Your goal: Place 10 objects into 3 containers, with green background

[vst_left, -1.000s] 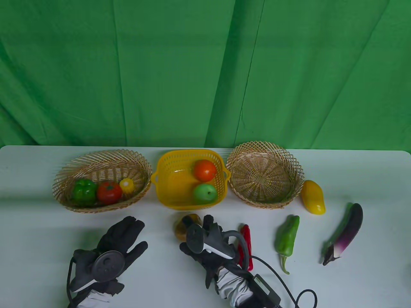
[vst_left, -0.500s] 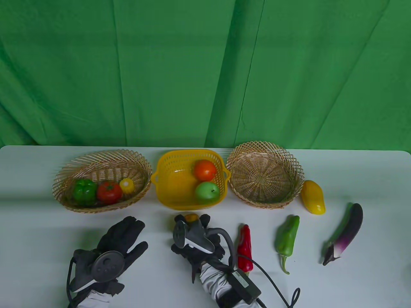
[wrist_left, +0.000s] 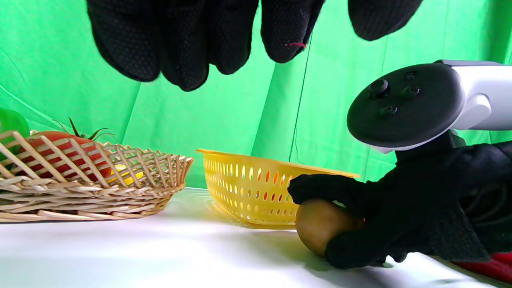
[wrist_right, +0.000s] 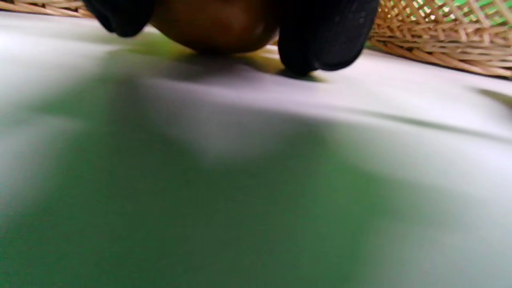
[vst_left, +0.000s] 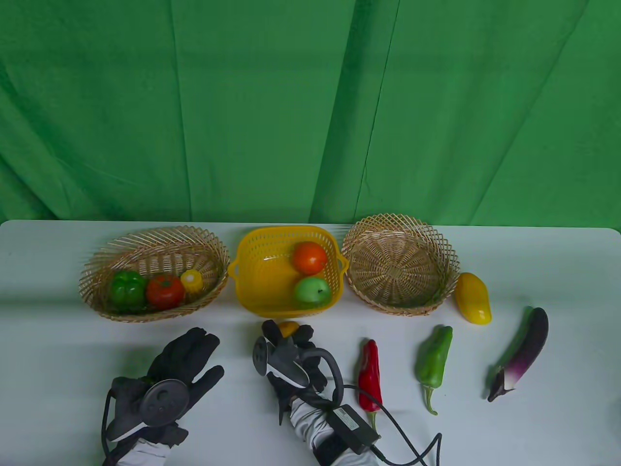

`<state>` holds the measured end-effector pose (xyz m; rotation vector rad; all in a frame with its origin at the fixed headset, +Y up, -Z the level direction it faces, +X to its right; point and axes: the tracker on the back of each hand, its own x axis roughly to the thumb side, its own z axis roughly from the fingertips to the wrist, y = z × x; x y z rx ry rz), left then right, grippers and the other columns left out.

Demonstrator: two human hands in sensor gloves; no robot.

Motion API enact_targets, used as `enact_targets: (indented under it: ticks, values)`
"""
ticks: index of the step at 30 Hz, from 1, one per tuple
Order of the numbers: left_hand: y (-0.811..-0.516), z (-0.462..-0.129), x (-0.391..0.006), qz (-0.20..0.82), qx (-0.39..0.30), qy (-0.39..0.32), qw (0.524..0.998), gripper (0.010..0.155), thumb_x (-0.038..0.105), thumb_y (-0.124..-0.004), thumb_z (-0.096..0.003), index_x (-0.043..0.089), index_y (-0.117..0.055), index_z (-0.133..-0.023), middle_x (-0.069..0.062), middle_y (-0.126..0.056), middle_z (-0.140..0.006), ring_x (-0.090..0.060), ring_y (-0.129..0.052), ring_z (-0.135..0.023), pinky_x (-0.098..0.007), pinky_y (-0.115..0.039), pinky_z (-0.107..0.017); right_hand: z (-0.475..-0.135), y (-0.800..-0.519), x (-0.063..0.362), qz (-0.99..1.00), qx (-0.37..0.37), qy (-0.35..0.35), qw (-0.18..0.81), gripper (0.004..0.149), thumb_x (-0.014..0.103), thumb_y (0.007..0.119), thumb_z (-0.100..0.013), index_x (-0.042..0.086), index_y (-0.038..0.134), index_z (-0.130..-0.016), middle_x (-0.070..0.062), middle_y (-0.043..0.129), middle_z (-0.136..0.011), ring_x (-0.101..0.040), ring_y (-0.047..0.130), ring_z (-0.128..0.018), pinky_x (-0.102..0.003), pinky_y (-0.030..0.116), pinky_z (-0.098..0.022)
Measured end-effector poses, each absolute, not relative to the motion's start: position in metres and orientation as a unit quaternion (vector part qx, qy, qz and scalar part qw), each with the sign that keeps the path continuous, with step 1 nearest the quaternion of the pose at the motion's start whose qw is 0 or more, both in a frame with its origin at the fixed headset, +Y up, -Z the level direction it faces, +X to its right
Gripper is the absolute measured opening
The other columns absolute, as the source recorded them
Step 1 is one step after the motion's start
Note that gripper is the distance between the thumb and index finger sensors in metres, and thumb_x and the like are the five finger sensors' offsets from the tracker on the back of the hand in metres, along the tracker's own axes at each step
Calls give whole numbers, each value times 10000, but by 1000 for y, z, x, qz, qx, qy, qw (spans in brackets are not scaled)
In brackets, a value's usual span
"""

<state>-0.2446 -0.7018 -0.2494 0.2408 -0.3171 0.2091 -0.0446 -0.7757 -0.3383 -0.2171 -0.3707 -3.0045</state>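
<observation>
My right hand [vst_left: 287, 336] grips a brownish-yellow round fruit [vst_left: 289, 327] just in front of the yellow plastic basket [vst_left: 257, 291]. In the left wrist view the fruit [wrist_left: 316, 226] sits low on the table with the thumb and fingers curled round it. The right wrist view shows the fruit [wrist_right: 212, 24] between dark fingertips [wrist_right: 324, 36]. My left hand [vst_left: 204, 357] rests flat and open on the table, holding nothing. A red chilli [vst_left: 369, 374], green pepper [vst_left: 434, 361], aubergine [vst_left: 521, 357] and yellow mango [vst_left: 473, 297] lie loose on the right.
The oval wicker basket [vst_left: 97, 272] holds a green bell pepper [vst_left: 127, 289], a tomato [vst_left: 165, 291] and a small yellow piece [vst_left: 191, 280]. An orange [vst_left: 309, 257] and a green apple [vst_left: 311, 290] lie in the yellow basket. The round wicker basket [vst_left: 359, 233] holds nothing. A cable trails from my right wrist.
My right hand slid left and a little toward the yellow basket, closing round the brownish fruit and uncovering the red chilli. The left hand stayed put.
</observation>
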Motion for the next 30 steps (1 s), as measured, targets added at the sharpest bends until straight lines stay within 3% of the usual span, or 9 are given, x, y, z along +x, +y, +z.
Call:
enact_targets:
  ticks: [19, 30]
  values:
    - [-702, -250, -248, 105, 111, -144, 978, 652, 620, -601, -558, 307, -605, -1130, -143, -692, -1149, -394, -824, -983, -558, -751, -633, -342, -747, -14, -970, -87, -213, -76, 822, 486, 721, -556, 395, 123, -1114, -466, 386, -1075, -484, 746, -841, -529, 707, -674]
    - [-702, -250, -251, 108, 110, -141, 978, 652, 620, -601, -558, 307, -607, -1130, -145, -692, -1148, -393, -824, -983, -558, -751, -633, -326, -697, -2, -958, -134, -211, -141, 825, 498, 718, -558, 388, 126, -1122, -463, 404, -1078, -485, 751, -839, -533, 716, -664]
